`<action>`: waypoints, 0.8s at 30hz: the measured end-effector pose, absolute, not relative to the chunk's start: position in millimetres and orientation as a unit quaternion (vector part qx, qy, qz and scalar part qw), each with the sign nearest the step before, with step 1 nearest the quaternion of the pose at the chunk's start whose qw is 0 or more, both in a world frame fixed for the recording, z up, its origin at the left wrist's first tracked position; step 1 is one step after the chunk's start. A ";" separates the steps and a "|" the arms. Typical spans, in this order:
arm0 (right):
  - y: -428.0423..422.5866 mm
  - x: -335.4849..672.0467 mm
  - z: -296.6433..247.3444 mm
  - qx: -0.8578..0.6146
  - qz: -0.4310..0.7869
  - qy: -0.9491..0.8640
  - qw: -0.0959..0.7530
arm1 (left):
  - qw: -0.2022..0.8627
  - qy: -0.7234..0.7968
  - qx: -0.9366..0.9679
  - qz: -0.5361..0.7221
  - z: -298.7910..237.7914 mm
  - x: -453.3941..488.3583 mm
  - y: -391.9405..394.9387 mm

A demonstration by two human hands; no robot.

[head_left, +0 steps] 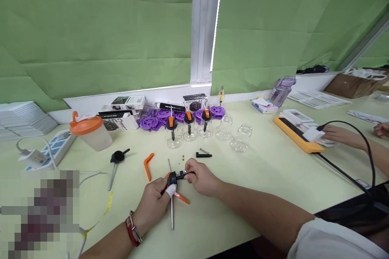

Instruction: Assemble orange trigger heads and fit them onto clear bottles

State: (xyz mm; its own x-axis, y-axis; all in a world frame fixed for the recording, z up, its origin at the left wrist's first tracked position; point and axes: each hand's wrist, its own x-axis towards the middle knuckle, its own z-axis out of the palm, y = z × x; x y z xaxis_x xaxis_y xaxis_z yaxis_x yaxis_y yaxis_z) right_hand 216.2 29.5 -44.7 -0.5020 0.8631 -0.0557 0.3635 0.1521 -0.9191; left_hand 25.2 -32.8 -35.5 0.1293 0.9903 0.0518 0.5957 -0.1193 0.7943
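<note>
My left hand (154,198), its thumb tip wrapped in white, is closed around a black bottle top (173,178) with a metal tube and an orange lever (181,198). A black stem (181,175) juts from the top toward my right hand (202,176). Its fingers are pinched at the stem's far end; what lies between them is mostly hidden. Just beyond the hands are a spring (204,151), a black plunger-like rod (204,155) and a few tiny brass-coloured pieces (183,158). A loose orange lever (148,166) and another black top (118,156) lie to the left.
Several glass bottles (239,144) stand at the back, some with black-and-orange tops. Behind them are purple plastic parts (148,123) and boxes (121,122). An orange-lidded shaker (97,135) and power strip (63,149) are left. Another person's hand (343,135) is by the orange power strip (298,137).
</note>
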 end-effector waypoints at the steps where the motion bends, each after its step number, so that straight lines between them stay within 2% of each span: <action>1: 29.4 216.2 -44.4 -0.429 0.493 -0.713 0.254 | 0.322 0.584 0.677 0.311 -35.2 25.5 -32.7; 24: 30.0 215.6 -48.4 -0.430 0.503 -0.700 0.269 | 0.324 0.594 0.662 0.323 -35.3 24.7 -31.4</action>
